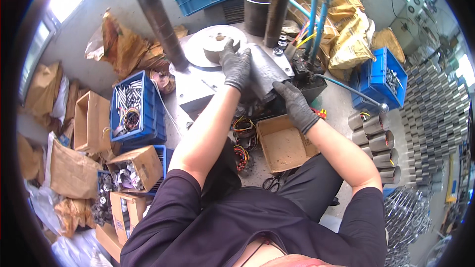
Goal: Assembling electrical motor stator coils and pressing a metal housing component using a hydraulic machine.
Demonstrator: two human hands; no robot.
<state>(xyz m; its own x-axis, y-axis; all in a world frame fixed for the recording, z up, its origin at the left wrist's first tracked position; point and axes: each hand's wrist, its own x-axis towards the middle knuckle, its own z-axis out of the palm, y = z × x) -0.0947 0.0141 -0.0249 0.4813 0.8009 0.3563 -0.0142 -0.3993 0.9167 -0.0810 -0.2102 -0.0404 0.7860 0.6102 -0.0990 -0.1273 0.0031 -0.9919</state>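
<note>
The grey metal cylinder [264,71] lay on its side on the machine in the middle of the desk [341,106], with both gloved hands on it. It looked as if it was not yet set in place, because the person was holding it from both ends.

Far to the left, a blue crate [134,106] held shiny metal rods and a small coil of wires. Below it, an open cardboard box [138,168] was full of small metal parts.

The left hand [236,66] was spread flat over the top end of the cylinder, pressing on it, close to the round metal disc [210,44]. The right hand [296,105] was curled around the lower end, near the black block of the machine.

Under the hands, wound wire coils [243,141] waited by the person's knee, and a small cardboard box [283,143] sat empty. So that box was still to be filled, it seemed.

To the right, a row of grey metal tubes [377,143] stood by the desk edge, one with wires inside. Many more tubes were stacked further right [435,113], so a lot of work seemed left.
</note>
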